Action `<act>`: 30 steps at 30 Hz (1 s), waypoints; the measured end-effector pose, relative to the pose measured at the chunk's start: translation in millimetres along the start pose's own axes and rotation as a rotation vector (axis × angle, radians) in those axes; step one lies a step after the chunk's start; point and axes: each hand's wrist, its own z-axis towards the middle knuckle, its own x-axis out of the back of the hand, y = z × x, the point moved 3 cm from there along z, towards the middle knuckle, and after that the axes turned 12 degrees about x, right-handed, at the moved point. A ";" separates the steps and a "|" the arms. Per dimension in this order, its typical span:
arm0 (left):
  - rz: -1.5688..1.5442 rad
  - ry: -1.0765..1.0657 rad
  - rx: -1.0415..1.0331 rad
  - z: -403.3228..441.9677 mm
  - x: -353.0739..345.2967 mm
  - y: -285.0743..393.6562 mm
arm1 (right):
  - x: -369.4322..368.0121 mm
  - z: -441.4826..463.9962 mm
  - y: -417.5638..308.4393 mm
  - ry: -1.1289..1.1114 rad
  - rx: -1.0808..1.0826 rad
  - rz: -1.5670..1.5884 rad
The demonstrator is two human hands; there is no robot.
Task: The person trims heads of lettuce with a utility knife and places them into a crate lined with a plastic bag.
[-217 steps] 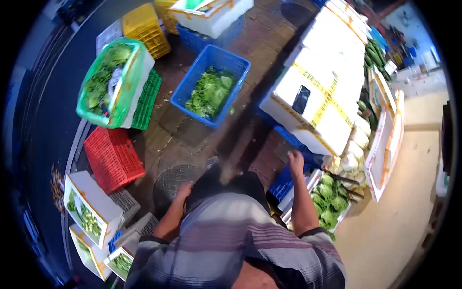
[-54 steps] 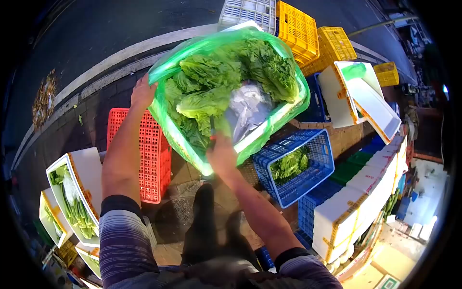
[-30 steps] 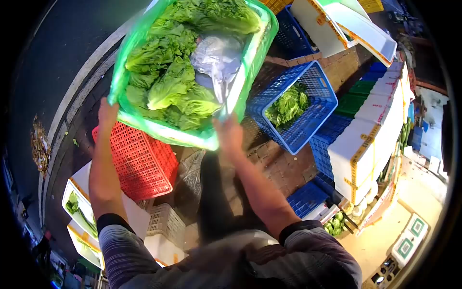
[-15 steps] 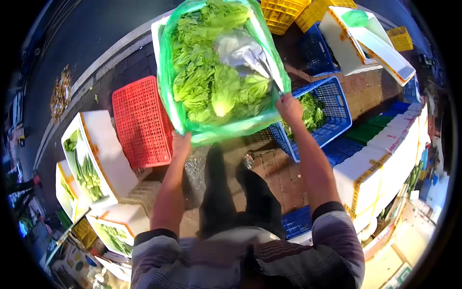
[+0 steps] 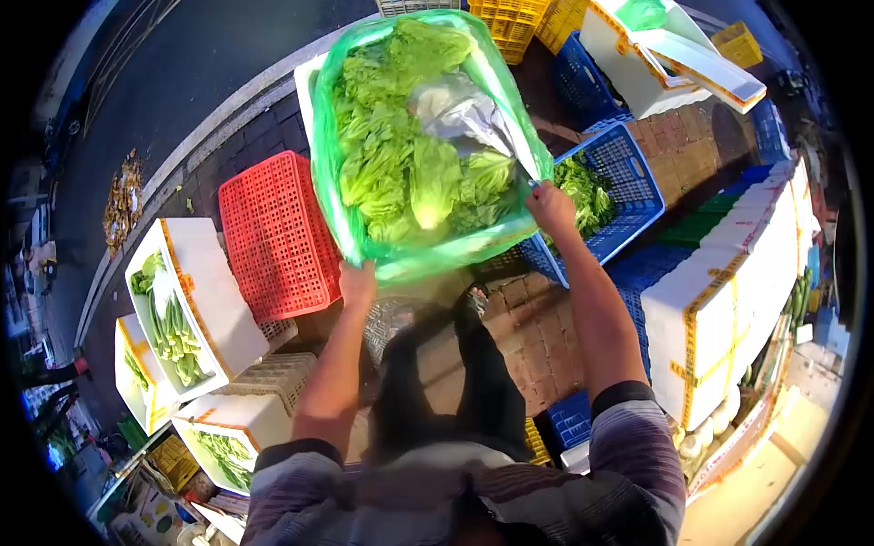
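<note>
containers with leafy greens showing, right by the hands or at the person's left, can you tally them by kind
Green-lined box between the hands: 1
Blue crate beside the right hand: 1
White foam boxes at lower left: 3
Total: 5

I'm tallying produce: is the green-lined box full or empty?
It looks full: leafy greens and crumpled plastic cover the top of the green-lined box. Depth is hidden.

Striped gry/purple shirt [image 5: 546, 500], short slvs [image 5: 640, 450] w/ blk cuffs [image 5: 622, 397], blk trousers [image 5: 492, 391]
</note>
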 end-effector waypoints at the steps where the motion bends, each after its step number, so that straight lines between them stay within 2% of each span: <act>1: 0.019 -0.004 -0.035 7.0 -0.3 1.2 | -3.0 -1.6 1.0 0.013 -0.003 -0.014; 5: 0.019 -0.005 -0.120 14.1 5.7 6.5 | -7.3 -0.5 -3.0 -0.006 -0.030 -0.018; 6: 0.058 -0.025 -0.064 17.4 4.4 5.9 | -10.3 1.5 -0.8 -0.004 -0.019 -0.009; 10: 0.035 0.037 -0.059 12.5 0.5 5.3 | -11.0 2.3 1.6 -0.014 0.000 -0.027; 13: 0.047 -0.012 0.060 3.2 -7.0 9.5 | -2.4 15.2 5.0 -0.021 0.048 -0.054; 14: 0.057 0.064 0.014 -10.4 -10.5 12.7 | -1.7 18.6 11.3 -0.024 0.057 -0.050; 17: -0.017 0.089 0.040 -25.6 -23.7 11.6 | 0.5 18.7 32.4 -0.045 0.099 -0.016; 21: -0.126 0.019 0.046 -3.4 -42.9 -10.9 | 1.4 29.6 40.7 -0.047 0.137 -0.021; 22: -0.129 0.007 0.079 -35.5 -28.0 16.2 | 3.6 29.7 39.8 -0.067 0.146 -0.007; 25: -0.331 -0.053 0.122 -39.1 -37.8 16.6 | 7.5 29.6 42.6 -0.014 0.183 -0.025; 30: -0.256 -0.077 0.167 -34.3 -73.5 -14.4 | 12.9 47.4 57.2 -0.015 0.191 -0.060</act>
